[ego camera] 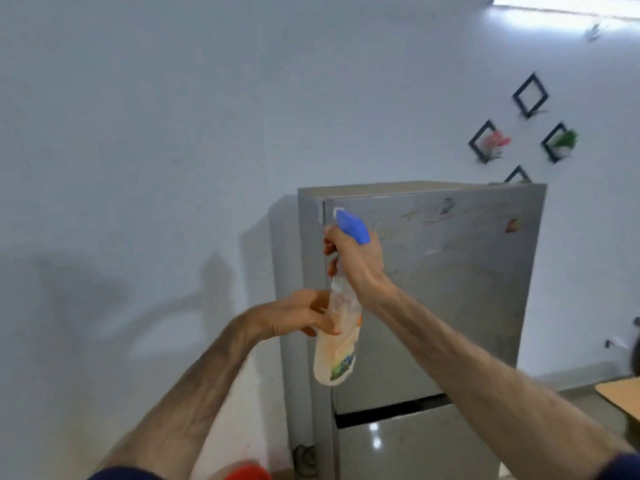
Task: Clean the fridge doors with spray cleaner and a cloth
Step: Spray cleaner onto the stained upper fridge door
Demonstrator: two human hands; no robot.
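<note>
Fridge: a tall grey two-door fridge (pixel 433 306) stands against a pale wall (pixel 156 133), seen from above and at an angle.
Upper door: the upper door (pixel 460 289) carries smears and streaks near its top and a small orange-brown mark towards its right edge.
Lower door: the lower door (pixel 415 445) sits under a dark gap and reflects bright points of light.
Spray bottle: a clear spray bottle (pixel 337 341) with a blue trigger head is held up in front of the upper door's left edge, tilted slightly, nozzle at the top left.
Right hand: the right hand (pixel 356 258) grips the bottle's neck just under the blue head, fingers curled round it.
Left hand: the left hand (pixel 304 315) touches the bottle's body from the left, fingers and thumb bent around it.
Wall shelves: black diamond-shaped wall frames (pixel 530 95) hang to the upper right, two of them holding small plants.
Floor: a dark cable (pixel 304 459) lies at the fridge's foot.
Right edge: a corner of a light wooden surface (pixel 620 393) shows low on the right.
Shadows: arm shadows fall on the wall to the left.
Bottom edge: something red and blurred (pixel 247 472) shows here; I cannot tell what it is.
</note>
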